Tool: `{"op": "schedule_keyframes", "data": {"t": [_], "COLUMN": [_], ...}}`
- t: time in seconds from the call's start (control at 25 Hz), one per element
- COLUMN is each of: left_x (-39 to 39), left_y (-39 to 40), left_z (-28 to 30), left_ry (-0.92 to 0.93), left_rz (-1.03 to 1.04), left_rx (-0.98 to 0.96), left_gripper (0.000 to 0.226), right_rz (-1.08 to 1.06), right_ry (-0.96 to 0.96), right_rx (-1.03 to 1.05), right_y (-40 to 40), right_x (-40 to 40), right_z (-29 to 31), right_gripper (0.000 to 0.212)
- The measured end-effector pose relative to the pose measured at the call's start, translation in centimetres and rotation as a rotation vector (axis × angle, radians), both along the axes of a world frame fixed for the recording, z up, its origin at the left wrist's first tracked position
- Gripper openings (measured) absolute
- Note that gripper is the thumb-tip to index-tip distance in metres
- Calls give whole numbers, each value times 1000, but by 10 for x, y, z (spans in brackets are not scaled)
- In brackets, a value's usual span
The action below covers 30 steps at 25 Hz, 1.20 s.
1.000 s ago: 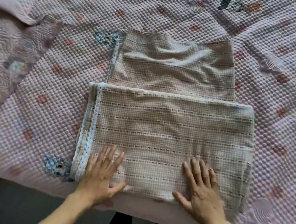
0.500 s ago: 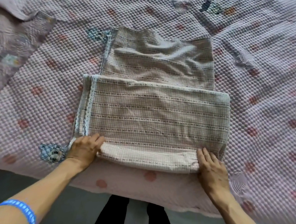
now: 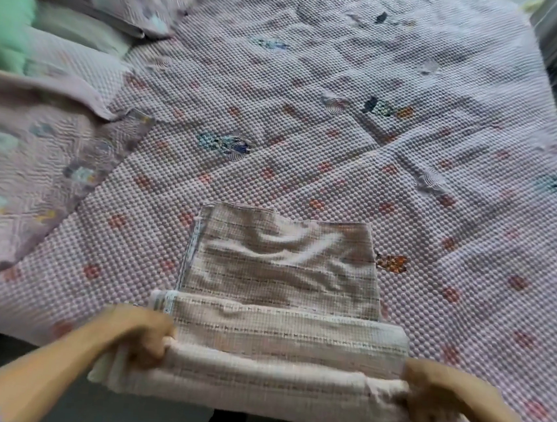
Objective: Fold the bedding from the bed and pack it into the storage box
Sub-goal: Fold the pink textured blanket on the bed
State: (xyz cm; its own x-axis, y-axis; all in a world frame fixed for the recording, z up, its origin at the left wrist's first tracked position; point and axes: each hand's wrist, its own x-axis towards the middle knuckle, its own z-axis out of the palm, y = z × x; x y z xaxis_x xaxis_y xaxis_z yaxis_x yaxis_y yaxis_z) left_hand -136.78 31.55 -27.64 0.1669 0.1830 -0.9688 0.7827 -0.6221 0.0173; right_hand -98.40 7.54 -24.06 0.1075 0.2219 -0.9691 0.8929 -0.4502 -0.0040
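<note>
- We read no writing on the folded beige blanket (image 3: 277, 319); the frame is blurred.
- Our left hand (image 3: 146, 334) and right hand (image 3: 429, 395) curl their fingers round its near fold at either end, lifted at the bed's (image 3: 411, 155) near edge.
- Beyond the blanket, the pink quilt lies open; pillows (image 3: 39, 140) lie far left of it.
</note>
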Motion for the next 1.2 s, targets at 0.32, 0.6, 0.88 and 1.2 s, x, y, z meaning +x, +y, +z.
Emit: {"op": "schedule_keyframes", "data": {"t": [0.32,0.6,0.88,1.2], "left_x": [33,69,40,19], "left_y": [180,137,82,23], "left_z": [39,-121,-137,-135], "left_ry": [-722,-581,-481,-300], "left_rz": [855,1260,1192,1009], "left_rx": [153,506,1043,1025], "left_gripper": [57,101,55,49], "right_rz": [-729,-1065,-803,-791], "right_ry": [227,-176,-835,-725], "right_rx": [767,805,1055,1127], "right_y": [140,144,127,61], "right_x": [141,95,47,-1], "right_z": [25,-190,-181,-170], "right_gripper": [56,94,49,40]}}
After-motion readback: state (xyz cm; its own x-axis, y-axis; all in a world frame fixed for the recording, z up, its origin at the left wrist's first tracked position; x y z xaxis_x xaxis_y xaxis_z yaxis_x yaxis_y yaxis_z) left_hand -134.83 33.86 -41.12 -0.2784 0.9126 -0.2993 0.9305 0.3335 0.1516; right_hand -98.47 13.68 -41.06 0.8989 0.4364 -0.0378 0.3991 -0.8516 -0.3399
